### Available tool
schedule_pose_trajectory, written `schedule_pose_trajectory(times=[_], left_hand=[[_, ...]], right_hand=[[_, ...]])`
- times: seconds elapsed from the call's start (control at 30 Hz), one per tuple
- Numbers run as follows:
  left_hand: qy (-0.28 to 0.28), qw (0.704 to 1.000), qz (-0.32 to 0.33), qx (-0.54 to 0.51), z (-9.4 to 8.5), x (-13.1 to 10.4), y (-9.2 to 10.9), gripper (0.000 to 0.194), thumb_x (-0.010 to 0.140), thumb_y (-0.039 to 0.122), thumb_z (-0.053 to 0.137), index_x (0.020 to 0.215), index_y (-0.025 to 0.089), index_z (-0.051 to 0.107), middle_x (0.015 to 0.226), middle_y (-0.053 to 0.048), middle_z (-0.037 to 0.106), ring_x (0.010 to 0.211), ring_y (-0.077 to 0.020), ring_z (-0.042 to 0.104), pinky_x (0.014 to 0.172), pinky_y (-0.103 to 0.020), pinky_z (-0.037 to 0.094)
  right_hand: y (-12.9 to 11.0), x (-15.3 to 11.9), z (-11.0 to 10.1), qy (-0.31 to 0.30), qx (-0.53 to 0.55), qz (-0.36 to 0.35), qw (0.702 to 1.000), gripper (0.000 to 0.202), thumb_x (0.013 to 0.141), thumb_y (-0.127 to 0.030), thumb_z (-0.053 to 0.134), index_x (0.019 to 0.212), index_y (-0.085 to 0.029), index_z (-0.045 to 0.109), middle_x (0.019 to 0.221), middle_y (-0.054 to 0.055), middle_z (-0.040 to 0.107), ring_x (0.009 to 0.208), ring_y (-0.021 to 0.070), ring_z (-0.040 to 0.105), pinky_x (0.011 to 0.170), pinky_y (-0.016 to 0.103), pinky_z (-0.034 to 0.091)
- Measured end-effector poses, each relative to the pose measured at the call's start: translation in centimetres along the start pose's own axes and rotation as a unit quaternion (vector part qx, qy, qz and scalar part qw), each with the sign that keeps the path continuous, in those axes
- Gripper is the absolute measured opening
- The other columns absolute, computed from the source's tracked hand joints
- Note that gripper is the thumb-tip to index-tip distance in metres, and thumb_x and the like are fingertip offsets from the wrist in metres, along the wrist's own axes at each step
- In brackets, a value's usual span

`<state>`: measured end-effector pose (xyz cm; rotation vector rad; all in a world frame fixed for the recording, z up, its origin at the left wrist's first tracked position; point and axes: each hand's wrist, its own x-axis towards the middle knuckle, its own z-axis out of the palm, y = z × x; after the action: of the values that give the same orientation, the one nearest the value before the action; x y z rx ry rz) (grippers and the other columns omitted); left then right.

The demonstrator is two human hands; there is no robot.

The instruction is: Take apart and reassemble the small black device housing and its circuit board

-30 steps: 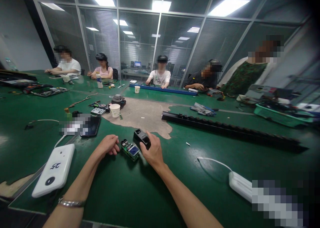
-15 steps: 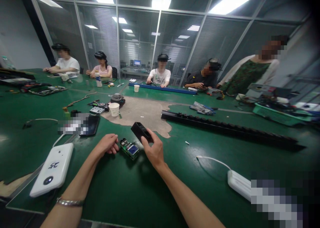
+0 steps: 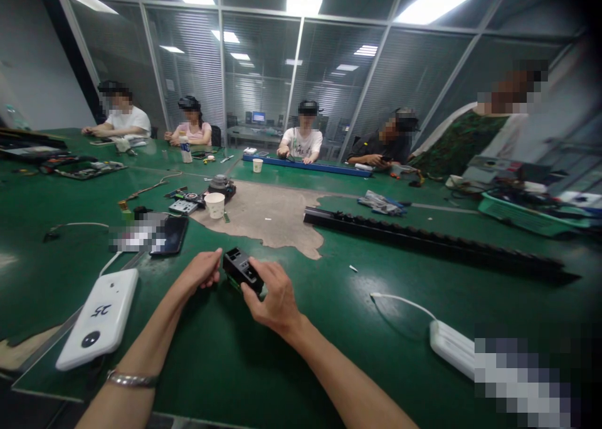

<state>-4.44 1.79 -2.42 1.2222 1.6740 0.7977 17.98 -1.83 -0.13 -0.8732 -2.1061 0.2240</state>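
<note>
My right hand grips a black plastic housing with slots on its upper face, thumb on the near side and fingers on the far side. Beneath it lies a green circuit board, mostly covered now, with just slivers of its edge showing. Whether the housing is seated on the board, I cannot tell. Just left of the housing, my left hand rests with its fingers curled in. Their inner side is hidden, so anything inside them does not show.
A white power bank marked 25 and a dark phone lie left. Farther off are a paper cup and small electronic parts. A long black rail lies right, near a white cabled device. Several people sit across the table.
My right hand has brought the black housing down and left, over the circuit board, which it now covers. My left hand has hardly moved.
</note>
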Motion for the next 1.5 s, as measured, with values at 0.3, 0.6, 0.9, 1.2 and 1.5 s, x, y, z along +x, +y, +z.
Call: schedule_pose_trajectory(times=[0.3, 0.6, 0.9, 1.2, 1.5], left_hand=[[-0.002, 1.000, 0.000, 0.018, 0.1, -0.2, 0.4, 0.043, 0.081, 0.060, 0.039, 0.082, 0.018, 0.049, 0.048, 0.002, 0.055, 0.034, -0.0096, 0.047, 0.034, -0.018, 0.026], [-0.015, 1.000, -0.014, 0.007, 0.1, -0.3, 0.5, 0.042, 0.082, 0.060, 0.037, 0.087, 0.019, 0.045, 0.054, -0.001, 0.061, 0.037, -0.0119, 0.054, 0.036, -0.019, 0.033], [-0.015, 1.000, -0.024, -0.003, 0.1, 0.2, 0.0, 0.043, 0.084, 0.060, 0.035, 0.088, 0.019, 0.045, 0.055, -0.002, 0.062, 0.038, -0.0136, 0.056, 0.036, -0.020, 0.035], [-0.018, 0.999, -0.026, -0.004, 0.1, -0.4, 0.6, 0.047, 0.082, 0.062, 0.035, 0.089, 0.017, 0.048, 0.056, -0.003, 0.063, 0.040, -0.0135, 0.057, 0.038, -0.019, 0.035], [-0.017, 0.999, -0.033, -0.018, 0.0, -0.6, 0.5, 0.047, 0.081, 0.062, 0.037, 0.091, 0.017, 0.048, 0.062, -0.007, 0.067, 0.047, -0.0179, 0.063, 0.042, -0.023, 0.041]], right_hand=[[0.0, 0.1, -0.2, -0.042, -0.022, 0.006, 0.999, 0.034, 0.078, -0.037, 0.058, 0.107, -0.020, 0.058, 0.098, 0.008, 0.062, 0.092, 0.0231, 0.056, 0.085, 0.038, 0.044], [0.7, 0.3, -0.9, -0.112, -0.056, 0.019, 0.992, 0.057, 0.073, -0.041, 0.062, 0.124, -0.021, 0.049, 0.104, 0.008, 0.065, 0.091, 0.0252, 0.061, 0.080, 0.037, 0.048], [0.2, 0.0, 0.3, -0.066, -0.021, 0.034, 0.997, 0.051, 0.081, -0.036, 0.054, 0.127, -0.015, 0.046, 0.108, 0.012, 0.064, 0.095, 0.0250, 0.061, 0.082, 0.036, 0.049], [1.4, 1.5, -1.5, 0.029, 0.009, 0.132, 0.991, 0.049, 0.086, -0.038, 0.049, 0.131, -0.019, 0.044, 0.113, 0.008, 0.062, 0.095, 0.0215, 0.061, 0.083, 0.033, 0.047], [3.8, 0.6, -0.4, -0.043, -0.121, 0.181, 0.975, 0.050, 0.081, -0.038, 0.054, 0.127, -0.021, 0.048, 0.104, 0.008, 0.063, 0.095, 0.0234, 0.058, 0.081, 0.032, 0.044]])
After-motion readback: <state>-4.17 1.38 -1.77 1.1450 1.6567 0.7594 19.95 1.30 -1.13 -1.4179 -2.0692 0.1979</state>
